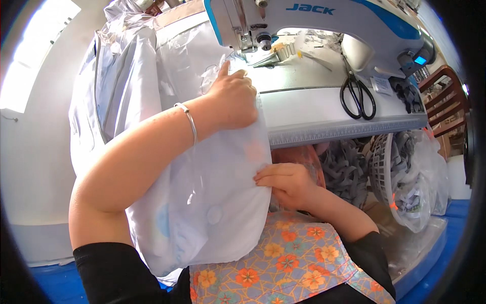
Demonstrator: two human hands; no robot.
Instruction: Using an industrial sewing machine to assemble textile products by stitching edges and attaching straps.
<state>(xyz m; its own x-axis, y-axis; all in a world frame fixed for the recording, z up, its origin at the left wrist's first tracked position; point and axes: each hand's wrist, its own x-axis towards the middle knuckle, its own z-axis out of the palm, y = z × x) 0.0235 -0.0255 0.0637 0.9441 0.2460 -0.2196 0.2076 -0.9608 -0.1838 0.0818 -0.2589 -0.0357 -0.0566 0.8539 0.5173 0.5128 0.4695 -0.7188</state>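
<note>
A large piece of thin white fabric (228, 177) hangs over the table's front edge and down over my lap, with faint coloured shapes on it. My left hand (234, 99) is on its upper part, just in front of the sewing machine's needle area (255, 45). Its index finger points forward along a gathered bit of the cloth while the other fingers curl in, partly hidden. Lower down, my right hand (288, 185) pinches the right edge of the fabric between thumb and fingers. Loose white threads trail from beneath my left wrist, which wears a silver bangle.
Black-handled scissors (358, 99) lie on the sewing table (304, 109) at the right, near the white-and-blue machine (324, 25). More pale fabric (116, 81) is heaped at left. Below the table, a white basket (382, 162) holds grey scraps. A wooden chair (445, 96) stands beyond.
</note>
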